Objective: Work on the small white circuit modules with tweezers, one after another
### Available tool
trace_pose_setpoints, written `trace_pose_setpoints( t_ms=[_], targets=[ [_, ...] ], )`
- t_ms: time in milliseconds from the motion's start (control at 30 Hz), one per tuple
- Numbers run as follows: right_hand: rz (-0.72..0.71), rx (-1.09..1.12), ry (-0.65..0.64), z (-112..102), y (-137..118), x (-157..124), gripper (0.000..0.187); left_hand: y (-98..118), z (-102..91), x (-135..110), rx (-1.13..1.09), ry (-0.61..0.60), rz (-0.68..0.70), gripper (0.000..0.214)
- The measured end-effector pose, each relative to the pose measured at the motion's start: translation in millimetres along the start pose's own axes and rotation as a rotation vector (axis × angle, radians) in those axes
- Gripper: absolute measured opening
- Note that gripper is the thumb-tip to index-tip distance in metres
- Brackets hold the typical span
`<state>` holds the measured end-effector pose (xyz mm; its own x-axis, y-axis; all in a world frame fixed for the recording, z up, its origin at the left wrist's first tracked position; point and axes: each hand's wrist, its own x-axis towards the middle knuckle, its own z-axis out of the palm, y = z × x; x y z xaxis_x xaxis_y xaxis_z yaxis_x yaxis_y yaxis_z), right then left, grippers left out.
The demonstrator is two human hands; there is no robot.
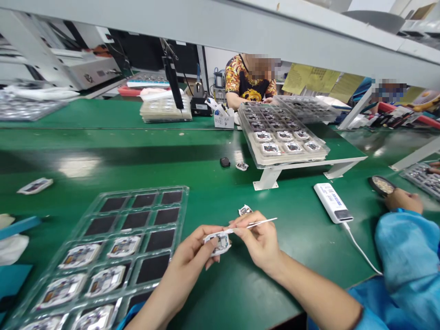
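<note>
My left hand grips a small white-framed electronic unit with a circuit board inside, thumb lying across its face. In my right hand, thumb and fingers pinch a thin white stick-like tool. One end of it meets the upper right edge of the unit; the other points out to the right. Just behind my right fingers, a similar small unit lies on the green bench. To the left of my hands is a clear compartment tray with dark pads, several of its pockets holding white-framed units.
A low white-legged stand carries stacked trays of units. A white device with a cable sits at the right, near a co-worker's hand and blue sleeve. Another person sits opposite. A shelf beam crosses overhead.
</note>
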<state>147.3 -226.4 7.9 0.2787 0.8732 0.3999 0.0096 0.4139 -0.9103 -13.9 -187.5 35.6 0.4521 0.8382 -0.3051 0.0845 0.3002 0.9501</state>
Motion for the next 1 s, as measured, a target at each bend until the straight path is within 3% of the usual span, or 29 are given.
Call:
trace_pose_setpoints(
  t_ms=[433,800,1000],
  targets=[
    [-0.025,0.04,-0.021,0.5,-1.9,-1.6,0.008,0.1,-2.3,-2.0,0.004,-0.034,-0.005,0.028],
    [-0.046,0.025,-0.022,1.5,-3.1,-3.9,0.009,0.1,3.5,2.2,-0.107,0.018,-0.007,0.026],
    [-0.152,-0.045,-0.056,0.8,-2.7,-4.7,0.006,-0.6,1.3,-1.5,-0.117,0.001,-0.004,0.025]
  ],
)
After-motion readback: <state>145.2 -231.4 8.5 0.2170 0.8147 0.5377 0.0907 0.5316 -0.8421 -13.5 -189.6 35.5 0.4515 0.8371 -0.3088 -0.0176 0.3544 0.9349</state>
